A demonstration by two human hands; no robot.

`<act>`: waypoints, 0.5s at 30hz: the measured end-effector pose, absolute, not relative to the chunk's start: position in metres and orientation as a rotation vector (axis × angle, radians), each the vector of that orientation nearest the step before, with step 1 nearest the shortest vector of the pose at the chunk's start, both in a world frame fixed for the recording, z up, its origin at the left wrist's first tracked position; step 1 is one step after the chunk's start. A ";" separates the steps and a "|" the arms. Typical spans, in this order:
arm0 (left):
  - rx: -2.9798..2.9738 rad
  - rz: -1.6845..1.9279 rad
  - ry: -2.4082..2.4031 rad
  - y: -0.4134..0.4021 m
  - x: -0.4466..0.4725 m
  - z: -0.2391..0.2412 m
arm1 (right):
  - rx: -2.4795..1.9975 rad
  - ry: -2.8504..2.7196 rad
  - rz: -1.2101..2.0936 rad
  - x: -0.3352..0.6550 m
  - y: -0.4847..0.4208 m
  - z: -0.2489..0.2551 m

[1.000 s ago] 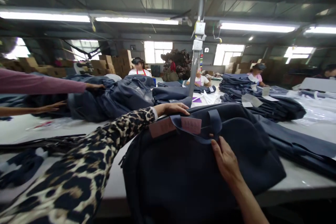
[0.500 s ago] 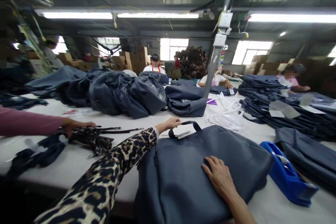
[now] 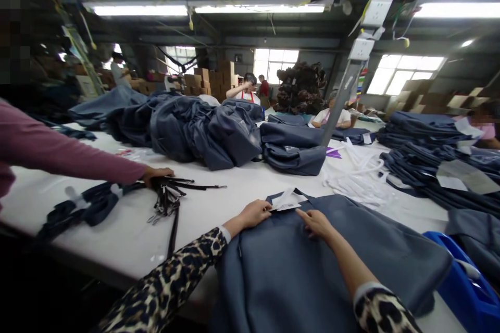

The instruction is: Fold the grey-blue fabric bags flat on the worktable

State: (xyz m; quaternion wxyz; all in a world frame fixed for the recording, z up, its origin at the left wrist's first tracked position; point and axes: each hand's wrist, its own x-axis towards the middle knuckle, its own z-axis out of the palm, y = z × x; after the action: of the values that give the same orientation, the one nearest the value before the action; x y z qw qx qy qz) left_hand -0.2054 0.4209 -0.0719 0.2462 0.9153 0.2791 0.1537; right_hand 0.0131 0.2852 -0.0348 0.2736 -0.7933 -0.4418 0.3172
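A dark blue fabric bag [image 3: 312,265] lies flat on the white table [image 3: 219,203] right in front of me. My left hand [image 3: 254,213] rests on its upper left edge, fingers curled and pinching a white paper tag [image 3: 287,200] at the bag's top. My right hand [image 3: 317,222] lies on the bag just right of the tag, with the index finger stretched toward it. Both my arms wear leopard-print sleeves.
A co-worker's hand [image 3: 156,174] in a pink sleeve holds a bundle of black straps [image 3: 172,195] at the left. A heap of blue bags [image 3: 203,132] fills the table's middle, stacks [image 3: 425,158] stand at the right, a blue tape dispenser [image 3: 464,276] sits near right, and white straps [image 3: 359,174] lie loose.
My view has dropped and turned left. My right hand slid up the bag from its middle to the tag. The bag's handle is tucked out of sight. The co-worker's hand gripped the straps.
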 end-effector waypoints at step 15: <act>2.803 0.642 0.399 0.389 -0.217 -0.050 | -1.605 -0.849 0.681 -0.033 0.305 -0.073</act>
State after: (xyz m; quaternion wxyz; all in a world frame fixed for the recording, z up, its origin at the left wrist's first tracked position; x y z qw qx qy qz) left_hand -0.2169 0.3894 -0.0504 0.1191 0.9586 0.1365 0.2196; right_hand -0.0334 0.3048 -0.0732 0.5655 -0.6827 -0.3609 0.2897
